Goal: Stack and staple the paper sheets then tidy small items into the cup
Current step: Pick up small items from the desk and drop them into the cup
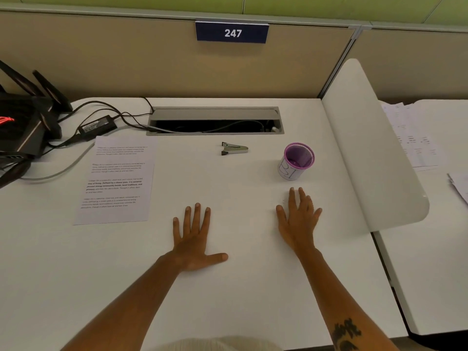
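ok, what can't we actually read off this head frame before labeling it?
Head view only:
- Printed white paper sheets: whether one sheet or a stack; edges overlap, text too small.
- Purple mesh cup: contents unclear through the mesh and shadow.
- Small silver stapler: too small to tell if loaded.
- Black router: cut off by the left edge.
- Left hand and right hand: flat on the white desk, palms hidden.

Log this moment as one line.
left hand flat on desk | right hand flat | paper sheets left | stapler untouched | cup upright
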